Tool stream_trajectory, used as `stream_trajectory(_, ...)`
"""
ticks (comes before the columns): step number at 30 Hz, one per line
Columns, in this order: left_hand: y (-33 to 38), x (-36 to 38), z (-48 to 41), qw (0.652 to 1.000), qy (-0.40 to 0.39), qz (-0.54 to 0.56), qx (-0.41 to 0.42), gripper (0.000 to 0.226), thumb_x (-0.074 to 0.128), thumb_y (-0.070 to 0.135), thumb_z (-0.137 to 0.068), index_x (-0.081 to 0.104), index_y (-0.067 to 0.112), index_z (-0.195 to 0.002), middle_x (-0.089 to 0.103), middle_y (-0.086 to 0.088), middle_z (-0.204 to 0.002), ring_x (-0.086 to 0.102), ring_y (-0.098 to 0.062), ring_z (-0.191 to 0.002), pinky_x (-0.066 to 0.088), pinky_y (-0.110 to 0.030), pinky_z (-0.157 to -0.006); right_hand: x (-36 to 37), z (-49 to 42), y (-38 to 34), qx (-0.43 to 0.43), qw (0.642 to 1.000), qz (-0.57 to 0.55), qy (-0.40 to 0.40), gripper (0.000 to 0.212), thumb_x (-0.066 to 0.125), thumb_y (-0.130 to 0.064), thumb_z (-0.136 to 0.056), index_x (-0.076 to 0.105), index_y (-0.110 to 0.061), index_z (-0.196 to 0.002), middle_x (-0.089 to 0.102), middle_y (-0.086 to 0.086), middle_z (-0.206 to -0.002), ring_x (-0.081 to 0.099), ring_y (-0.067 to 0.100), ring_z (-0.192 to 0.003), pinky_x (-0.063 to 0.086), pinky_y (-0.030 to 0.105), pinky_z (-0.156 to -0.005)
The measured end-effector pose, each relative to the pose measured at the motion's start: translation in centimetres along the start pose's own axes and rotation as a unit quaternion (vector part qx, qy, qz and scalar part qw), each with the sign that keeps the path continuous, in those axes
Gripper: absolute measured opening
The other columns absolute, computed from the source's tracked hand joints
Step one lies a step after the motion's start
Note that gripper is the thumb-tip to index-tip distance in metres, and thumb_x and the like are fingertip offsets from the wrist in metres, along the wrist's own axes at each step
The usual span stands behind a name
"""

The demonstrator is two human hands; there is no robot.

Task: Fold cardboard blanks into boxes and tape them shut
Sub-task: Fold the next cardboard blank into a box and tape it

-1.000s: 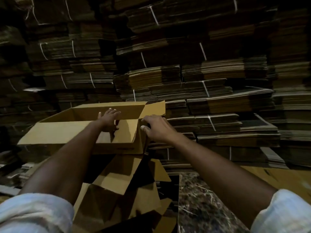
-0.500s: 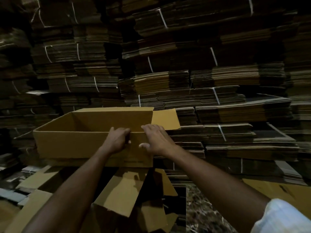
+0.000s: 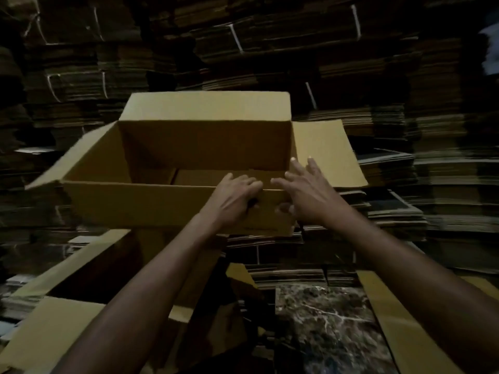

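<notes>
Fingertips hidden, left hand clasps the box wall; right hand grip splays open.

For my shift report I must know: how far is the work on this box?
Done: the box stands opened into shape, and its bottom flaps look folded in. In hand: the left hand grips the near wall's rim; the right hand, fingers spread, is at the right corner. Left: the top flaps stand open, and no tape shows.

A dark marble surface is showing. Strapped stacks are rising well beyond it, and a pale blur is sitting far up-right.
</notes>
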State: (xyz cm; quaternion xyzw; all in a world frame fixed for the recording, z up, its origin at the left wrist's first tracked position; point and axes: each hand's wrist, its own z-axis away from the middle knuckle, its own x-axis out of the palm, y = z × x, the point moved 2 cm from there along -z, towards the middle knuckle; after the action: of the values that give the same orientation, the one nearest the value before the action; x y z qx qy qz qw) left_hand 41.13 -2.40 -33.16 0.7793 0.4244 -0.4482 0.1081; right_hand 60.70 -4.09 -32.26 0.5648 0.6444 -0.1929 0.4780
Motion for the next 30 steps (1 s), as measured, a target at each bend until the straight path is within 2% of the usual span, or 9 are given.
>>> stream_trajectory(4, 5.5, -0.9, -2.1, 0.996, 0.004, -0.028, 0.079, 0.008, 0.054, 0.025, -0.099, 0.057, 0.021, -0.105, 0.064, -0.002, -0.112, 0.054, -0.021, -0.107, 0.033, -0.046, -0.094, -0.4, 6.4, 3.5, 0.038, 0.99, -0.138, -0.001, 0.048, 0.056, -0.047, -0.099, 0.049, -0.029, -0.143, 0.051, 0.007, -0.149, 0.034, 0.023, -0.148, -0.002, 0.057, -0.125)
stream_trajectory(6, 8.4, -1.1, -3.3, 0.992, 0.024, -0.058, 0.112, 0.011, 0.054, 0.027, -0.098, 0.057, 0.021, -0.108, 0.063, -0.002, -0.112, 0.051, -0.021, -0.106, 0.031, -0.044, -0.09, -0.2, 9.6, 5.0, 0.088, 0.971, -0.217, 0.038, 0.035, 0.06, -0.044, -0.098, 0.058, -0.031, -0.13, 0.063, 0.001, -0.13, 0.052, 0.021, -0.128, 0.013, 0.055, -0.124)
stream_trajectory(9, 13.4, -0.7, -4.9, 0.986, 0.046, -0.102, 0.123, 0.023, 0.049, 0.028, -0.099, 0.055, 0.02, -0.12, 0.059, -0.003, -0.12, 0.05, -0.024, -0.113, 0.032, -0.047, -0.098, 0.7, 14.3, 7.0, 0.168, 0.921, -0.329, 0.12, 0.012, 0.068, -0.045, -0.092, 0.064, -0.038, -0.101, 0.069, -0.004, -0.104, 0.06, 0.017, -0.098, 0.051, 0.043, -0.094)
stream_trajectory(11, 17.0, 0.2, -5.4, 0.986, 0.058, -0.101, 0.12, 0.035, 0.051, 0.028, -0.098, 0.052, 0.021, -0.133, 0.056, -0.005, -0.132, 0.048, -0.027, -0.127, 0.028, -0.05, -0.11, 1.8, 17.6, 8.3, 0.219, 0.878, -0.396, 0.153, 0.014, 0.068, -0.048, -0.09, 0.066, -0.035, -0.095, 0.068, -0.003, -0.099, 0.064, 0.018, -0.094, 0.057, 0.04, -0.079)
stream_trajectory(16, 27.8, 3.0, -3.3, 0.998, 0.034, -0.049, 0.033, 0.066, 0.055, 0.044, -0.097, 0.034, 0.022, -0.156, 0.029, -0.007, -0.164, 0.022, -0.027, -0.153, 0.012, -0.054, -0.124, 4.6, 28.2, 12.4, 0.333, 0.688, -0.621, 0.174, 0.009, 0.067, -0.034, -0.098, 0.07, -0.026, -0.1, 0.074, 0.003, -0.096, 0.072, 0.018, -0.085, 0.058, 0.025, -0.057)
stream_trajectory(20, 38.6, 4.0, -1.4, 0.997, 0.064, 0.006, -0.031, 0.066, 0.041, 0.062, -0.098, 0.041, 0.026, -0.153, 0.023, -0.002, -0.167, 0.011, -0.02, -0.156, 0.01, -0.053, -0.125, 9.4, 37.5, 15.7, 0.37, 0.43, -0.809, 0.153, 0.028, 0.058, -0.029, -0.102, 0.067, -0.009, -0.12, 0.074, 0.016, -0.115, 0.073, 0.028, -0.1, 0.061, 0.037, -0.073)
stream_trajectory(25, 51.9, 6.6, -1.4, 0.992, 0.046, 0.09, -0.08, 0.066, 0.041, 0.064, -0.097, 0.036, 0.031, -0.155, 0.014, 0.003, -0.169, 0.003, -0.014, -0.157, 0.0, -0.05, -0.125, 14.2, 50.3, 17.4, 0.423, 0.243, -0.868, 0.094, 0.048, 0.05, -0.043, -0.102, 0.058, -0.011, -0.137, 0.068, 0.011, -0.132, 0.063, 0.031, -0.123, 0.049, 0.051, -0.105)
stream_trajectory(27, 55.9, 9.7, -0.4, 0.976, 0.004, 0.178, -0.125, 0.068, 0.044, 0.063, -0.097, 0.031, 0.033, -0.156, 0.011, 0.006, -0.17, 0.005, -0.013, -0.155, 0.004, -0.048, -0.122, 15.6, 54.6, 18.5, 0.477, 0.214, -0.85, 0.072, 0.052, 0.049, -0.047, -0.103, 0.059, -0.009, -0.136, 0.068, 0.014, -0.13, 0.063, 0.035, -0.122, 0.052, 0.05, -0.1)
stream_trajectory(30, 59.9, 15.6, 2.2, 0.952, -0.121, 0.229, -0.165, 0.071, 0.044, 0.058, -0.1, 0.024, 0.027, -0.16, 0.011, 0.001, -0.17, 0.011, -0.018, -0.155, 0.006, -0.045, -0.124, 18.1, 60.1, 20.3, 0.551, 0.243, -0.798, -0.009, 0.041, 0.049, -0.04, -0.106, 0.065, -0.008, -0.127, 0.072, 0.021, -0.118, 0.066, 0.042, -0.112, 0.057, 0.056, -0.088)
